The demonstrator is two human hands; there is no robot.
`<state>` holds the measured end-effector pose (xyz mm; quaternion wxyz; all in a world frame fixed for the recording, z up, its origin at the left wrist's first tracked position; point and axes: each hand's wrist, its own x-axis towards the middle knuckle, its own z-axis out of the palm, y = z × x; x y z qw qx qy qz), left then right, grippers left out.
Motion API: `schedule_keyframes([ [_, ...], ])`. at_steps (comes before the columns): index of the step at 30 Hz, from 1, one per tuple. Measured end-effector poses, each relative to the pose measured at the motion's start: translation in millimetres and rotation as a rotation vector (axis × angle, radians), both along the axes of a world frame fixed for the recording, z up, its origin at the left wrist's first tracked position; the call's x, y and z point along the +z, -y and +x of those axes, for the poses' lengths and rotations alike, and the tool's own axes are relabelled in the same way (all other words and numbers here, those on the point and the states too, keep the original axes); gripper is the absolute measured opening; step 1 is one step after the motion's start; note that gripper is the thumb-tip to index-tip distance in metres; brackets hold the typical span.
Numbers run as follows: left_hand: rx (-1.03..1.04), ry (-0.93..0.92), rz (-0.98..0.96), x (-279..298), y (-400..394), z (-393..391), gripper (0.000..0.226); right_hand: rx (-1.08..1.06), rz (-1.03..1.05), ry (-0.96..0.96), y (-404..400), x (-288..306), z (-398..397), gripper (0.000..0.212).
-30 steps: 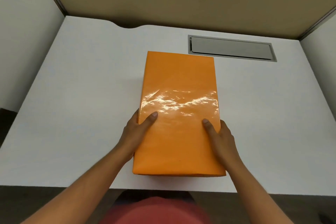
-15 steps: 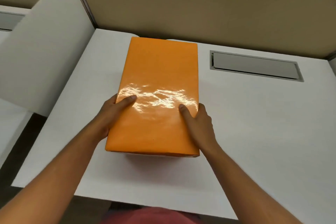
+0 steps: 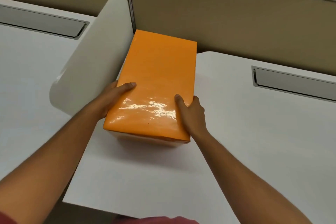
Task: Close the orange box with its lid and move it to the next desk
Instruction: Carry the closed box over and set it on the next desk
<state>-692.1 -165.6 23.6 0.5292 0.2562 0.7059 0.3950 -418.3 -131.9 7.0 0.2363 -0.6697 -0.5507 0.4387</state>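
Two hands clamped on lidded orange box [image 3: 156,85]: left hand [image 3: 111,98] at 9 o'clock, right hand [image 3: 192,114] at 3 o'clock, fingers wrapped around sides.

A white divider panel [image 3: 94,56] stands along the desk's [image 3: 236,142] left edge, just beside the orange box [image 3: 156,82]; right of the box the desk lies bare.

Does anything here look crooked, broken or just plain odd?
Nothing stands out. The orange box has its lid on and looks undamaged; only glare shows on its glossy top. The left hand and right hand grip its sides beside the white divider between the desks.
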Motion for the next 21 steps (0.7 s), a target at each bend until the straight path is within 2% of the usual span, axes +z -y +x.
schedule_keyframes([
  [5, -0.056, -0.022, 0.015, -11, -7, 6, 0.06, 0.006, -0.03, 0.029, -6, -8, 6, 0.061],
  [7, -0.064, -0.053, -0.018, -14, -23, -48, 0.074, 0.014, -0.019, 0.076, -27, -5, -49, 0.071],
  [8, -0.073, -0.187, -0.026, -13, -21, -42, 0.084, 0.01, -0.044, 0.086, -24, 1, -45, 0.082],
  [10, -0.104, -0.658, 0.01, -14, -13, -33, 0.099, 0.066, 0.075, 0.23, -15, 8, -38, 0.091],
  [12, -0.183, -1.021, 0.204, -11, 9, -13, 0.092, 0.172, 0.292, 0.394, 8, 7, -30, 0.086],
  [13, -0.295, -1.107, 0.3, -11, 19, 0, 0.086, 0.251, 0.383, 0.449, 20, 7, -30, 0.081],
  [16, -0.632, -1.202, 0.302, -17, 28, 27, 0.078, 0.462, 0.44, 0.594, 31, 3, -41, 0.074],
  [18, -0.666, -1.201, 0.268, -20, 23, 27, 0.079, 0.514, 0.424, 0.667, 29, -2, -52, 0.076],
  [21, -0.663, -1.232, 0.305, -24, 3, 12, 0.079, 0.488, 0.431, 0.673, 11, -5, -65, 0.078],
])
